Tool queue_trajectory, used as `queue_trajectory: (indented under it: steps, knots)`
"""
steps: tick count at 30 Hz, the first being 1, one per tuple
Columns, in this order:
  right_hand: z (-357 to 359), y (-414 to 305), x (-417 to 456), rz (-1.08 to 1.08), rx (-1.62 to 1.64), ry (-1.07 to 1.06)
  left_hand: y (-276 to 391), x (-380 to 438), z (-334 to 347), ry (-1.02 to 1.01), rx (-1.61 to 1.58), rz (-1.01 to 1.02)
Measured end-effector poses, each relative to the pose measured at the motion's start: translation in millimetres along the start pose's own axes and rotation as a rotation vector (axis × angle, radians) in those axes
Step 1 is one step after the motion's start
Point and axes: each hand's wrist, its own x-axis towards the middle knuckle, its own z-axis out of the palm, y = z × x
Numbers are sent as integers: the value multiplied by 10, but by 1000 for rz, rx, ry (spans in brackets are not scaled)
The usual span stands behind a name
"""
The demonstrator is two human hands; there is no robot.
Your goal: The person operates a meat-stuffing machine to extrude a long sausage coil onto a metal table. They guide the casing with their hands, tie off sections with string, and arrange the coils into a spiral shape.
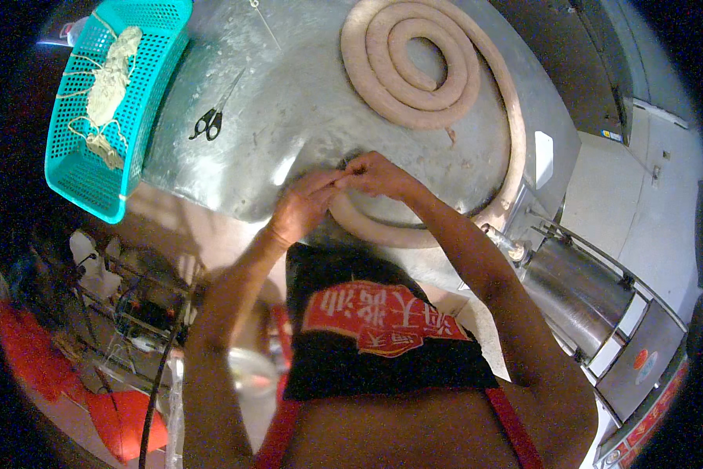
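Note:
My left hand [304,202] and my right hand [380,176] meet at their fingertips over the near edge of the steel table. Beneath the left fingers is the end of a long filled sausage [380,230], which they appear to grip. The right thumb and forefinger are pinched together; anything between them is too small to make out. My right forearm covers part of the sausage where it runs towards a metal nozzle [506,243]. Farther off, a spiral coil of sausage [375,64] lies flat, its outer length curving down the right side.
A turquoise plastic basket [131,176] at the left holds a pale bundle of string [108,88]. Black-handled scissors [210,120] and a thin pin with a ring [266,24] lie on the table [269,111]. A stainless steel sausage stuffer [580,296] stands at the right.

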Motion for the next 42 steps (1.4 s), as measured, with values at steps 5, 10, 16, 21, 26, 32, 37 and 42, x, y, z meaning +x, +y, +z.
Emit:
queue_trajectory:
  steps: [5,10,16,21,26,32,37,42]
  knots:
    - [144,-113,-125,217,349,147,62,-33,38,106,175,-46]
    - [364,-155,-265,66,227,366,114,-11,30,133,151,-96]
    - [491,-173,-310,-271,-308,571,161,23,20,130,122,-185]
    - [494,-153,-328,-347,-423,584,158,15,16,125,126,-231]
    - [545,-106,-296,-285,-365,573,149,-11,101,205,126,-261]
    - [519,-36,-216,101,636,251,217,2,168,306,145,-286]
    - [494,32,-231,165,1003,173,348,-12,195,355,90,-259]
    - [522,84,-231,130,978,190,382,-72,264,353,199,-281]
